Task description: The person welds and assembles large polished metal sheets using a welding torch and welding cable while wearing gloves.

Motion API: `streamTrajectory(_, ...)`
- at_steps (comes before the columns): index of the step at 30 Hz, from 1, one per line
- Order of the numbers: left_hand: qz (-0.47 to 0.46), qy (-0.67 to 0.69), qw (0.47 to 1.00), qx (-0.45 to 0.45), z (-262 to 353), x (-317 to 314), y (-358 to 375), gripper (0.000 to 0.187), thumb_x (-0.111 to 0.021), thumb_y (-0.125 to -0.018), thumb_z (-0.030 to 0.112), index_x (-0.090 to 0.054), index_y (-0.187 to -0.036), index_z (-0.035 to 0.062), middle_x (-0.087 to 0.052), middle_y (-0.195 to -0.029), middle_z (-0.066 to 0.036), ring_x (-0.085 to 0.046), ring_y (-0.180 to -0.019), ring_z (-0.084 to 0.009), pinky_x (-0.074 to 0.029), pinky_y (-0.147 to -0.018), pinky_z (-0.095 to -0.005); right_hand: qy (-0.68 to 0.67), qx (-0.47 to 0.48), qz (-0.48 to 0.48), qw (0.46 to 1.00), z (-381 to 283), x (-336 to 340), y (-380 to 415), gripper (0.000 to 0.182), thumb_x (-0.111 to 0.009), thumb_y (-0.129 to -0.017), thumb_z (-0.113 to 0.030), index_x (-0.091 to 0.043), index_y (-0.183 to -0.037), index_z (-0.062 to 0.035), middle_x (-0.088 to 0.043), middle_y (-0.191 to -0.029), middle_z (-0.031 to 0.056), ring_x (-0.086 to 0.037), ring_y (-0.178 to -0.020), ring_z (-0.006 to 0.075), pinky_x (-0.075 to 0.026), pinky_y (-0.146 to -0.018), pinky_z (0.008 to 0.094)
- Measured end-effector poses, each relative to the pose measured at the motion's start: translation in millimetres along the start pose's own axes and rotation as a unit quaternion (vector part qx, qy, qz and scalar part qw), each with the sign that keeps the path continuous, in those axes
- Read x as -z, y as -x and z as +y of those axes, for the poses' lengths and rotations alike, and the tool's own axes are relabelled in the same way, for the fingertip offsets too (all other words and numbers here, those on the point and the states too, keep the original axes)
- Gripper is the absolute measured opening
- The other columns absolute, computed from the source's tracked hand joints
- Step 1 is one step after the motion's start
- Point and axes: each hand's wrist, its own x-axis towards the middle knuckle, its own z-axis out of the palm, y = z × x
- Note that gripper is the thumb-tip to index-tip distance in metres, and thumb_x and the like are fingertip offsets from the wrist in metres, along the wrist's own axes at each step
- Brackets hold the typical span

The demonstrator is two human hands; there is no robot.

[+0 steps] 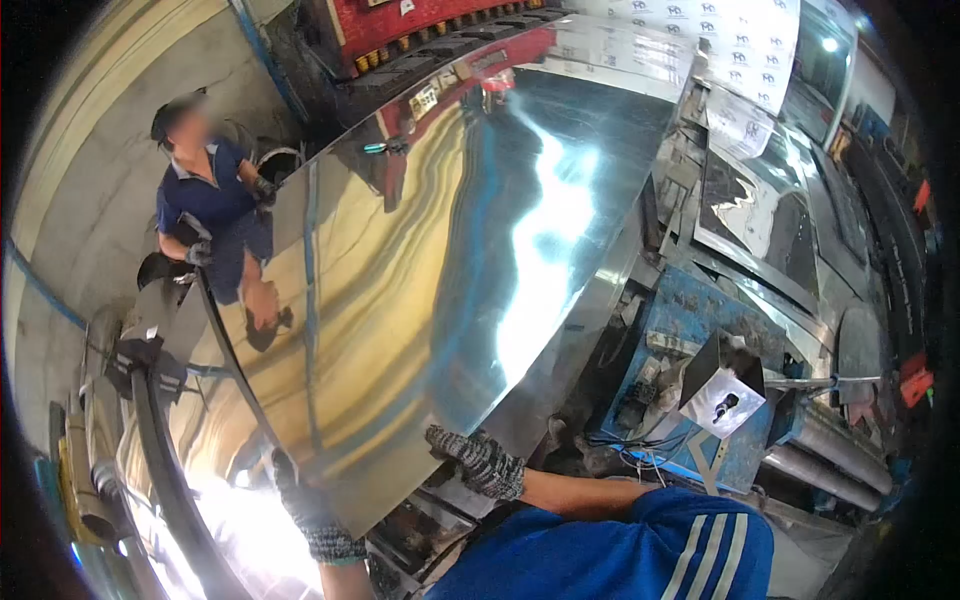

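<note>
A large mirror-like metal sheet [390, 330] stretches away from me, reflecting the wall and a bright light. My left hand [312, 515], in a grey speckled knit glove, is closed on the sheet's near left corner area. My right hand [480, 463], gloved the same way, grips the near right edge with the thumb on top; its other fingers are hidden beneath. A small teal-handled tool [376, 148] lies on the far part of the sheet.
Across the left edge stands a co-worker [215, 190] in gloves, hands near the sheet. A red machine [430, 25] is behind. At right, a blue bench [690, 310] carries a metal box [722, 390] and cables. Metal rollers [830, 470] and long bars [165, 470] flank me.
</note>
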Motion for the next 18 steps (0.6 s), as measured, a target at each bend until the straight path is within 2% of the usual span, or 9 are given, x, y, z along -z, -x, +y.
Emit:
streamTrajectory(1,0.025,-0.068,0.996,-0.057,-8,4,-3,0.081,-0.059,-0.096,0.059,-0.047,-0.147,-0.0033,-0.056,-0.144,-0.021,-0.057,-0.127,-0.0363,-0.047,-0.107,-0.0494,-0.101,-0.072,0.011,0.992,-2,6,1,0.048,-0.073,-0.095,-0.036,-0.064,-0.132,-0.0058,-0.064,-0.131,0.0051,-0.061,-0.117,0.0179,-0.054,-0.094,0.0362)
streamTrajectory(2,-0.031,0.054,0.997,0.049,21,-15,18,0.078,-0.058,-0.097,0.057,-0.049,-0.146,-0.0028,-0.057,-0.143,-0.020,-0.059,-0.126,-0.0360,-0.048,-0.106,-0.0496,-0.109,-0.041,0.063,0.991,28,31,-25,0.051,-0.067,-0.098,-0.044,-0.064,-0.129,-0.0043,-0.065,-0.126,0.0080,-0.062,-0.115,0.0193,-0.056,-0.091,0.0370)
streamTrajectory(4,0.001,0.160,0.980,0.118,78,-80,61,0.076,-0.055,-0.099,0.058,-0.052,-0.144,-0.0027,-0.060,-0.140,-0.021,-0.061,-0.123,-0.0356,-0.050,-0.105,-0.0493,-0.218,-0.103,0.174,0.955,-70,26,-22,0.053,-0.065,-0.100,-0.041,-0.054,-0.140,-0.0071,-0.062,-0.134,0.0124,-0.060,-0.123,0.0250,-0.054,-0.098,0.0416)
streamTrajectory(7,-0.012,0.047,0.998,-0.028,55,-38,47,0.084,-0.077,-0.080,0.024,-0.043,-0.153,0.0011,-0.053,-0.150,-0.018,-0.057,-0.130,-0.0320,-0.048,-0.110,-0.0469,-0.459,-0.008,0.074,0.885,-64,98,-61,0.062,-0.062,-0.102,-0.035,-0.036,-0.154,-0.0117,-0.059,-0.138,0.0180,-0.057,-0.131,0.0314,-0.057,-0.101,0.0432)
streamTrajectory(10,-0.141,-0.105,0.969,-0.172,67,-48,57,0.107,-0.081,-0.062,0.006,-0.036,-0.159,0.0051,-0.046,-0.157,-0.014,-0.052,-0.136,-0.0294,-0.044,-0.115,-0.0459,-0.175,0.088,0.367,0.909,-58,75,-70,0.055,-0.060,-0.102,-0.043,-0.053,-0.142,-0.0058,-0.064,-0.125,0.0130,-0.060,-0.106,0.0263,-0.050,-0.097,0.0420)
streamTrajectory(12,-0.100,-0.182,0.957,-0.203,66,-47,54,0.108,-0.084,-0.062,0.011,-0.036,-0.159,0.0045,-0.045,-0.157,-0.013,-0.049,-0.139,-0.0290,-0.041,-0.117,-0.0455,-0.023,0.151,0.375,0.914,-32,88,-89,0.063,-0.066,-0.096,-0.055,-0.063,-0.134,-0.0046,-0.069,-0.104,0.0101,-0.059,-0.081,0.0208,-0.051,-0.081,0.0379)
streamTrajectory(15,-0.113,-0.324,0.907,-0.244,72,-42,39,0.108,-0.087,-0.063,0.015,-0.037,-0.158,0.0021,-0.045,-0.158,-0.014,-0.043,-0.145,-0.0299,-0.032,-0.123,-0.0444,-0.074,-0.082,0.321,0.941,-107,61,-73,0.058,-0.039,-0.100,-0.005,-0.038,-0.157,-0.0106,-0.045,-0.153,0.0281,-0.051,-0.137,0.0392,-0.039,-0.116,0.0471)
streamTrajectory(16,-0.073,-0.232,0.960,-0.140,71,-52,32,0.105,-0.087,-0.065,0.018,-0.037,-0.157,0.0015,-0.045,-0.158,-0.016,-0.042,-0.146,-0.0307,-0.031,-0.123,-0.0443,0.290,-0.072,0.293,0.908,-92,76,-81,0.060,-0.041,-0.098,-0.003,-0.038,-0.157,-0.0099,-0.046,-0.152,0.0288,-0.050,-0.137,0.0409,-0.039,-0.117,0.0468)
streamTrajectory(18,-0.092,-0.295,0.940,-0.143,60,-48,14,0.092,-0.082,-0.074,0.013,-0.040,-0.155,0.0026,-0.048,-0.155,-0.015,-0.045,-0.143,-0.0309,-0.037,-0.119,-0.0461,0.544,0.000,0.230,0.807,-89,93,-86,0.070,-0.050,-0.091,-0.002,-0.037,-0.159,-0.0113,-0.049,-0.147,0.0307,-0.052,-0.131,0.0454,-0.040,-0.113,0.0479)
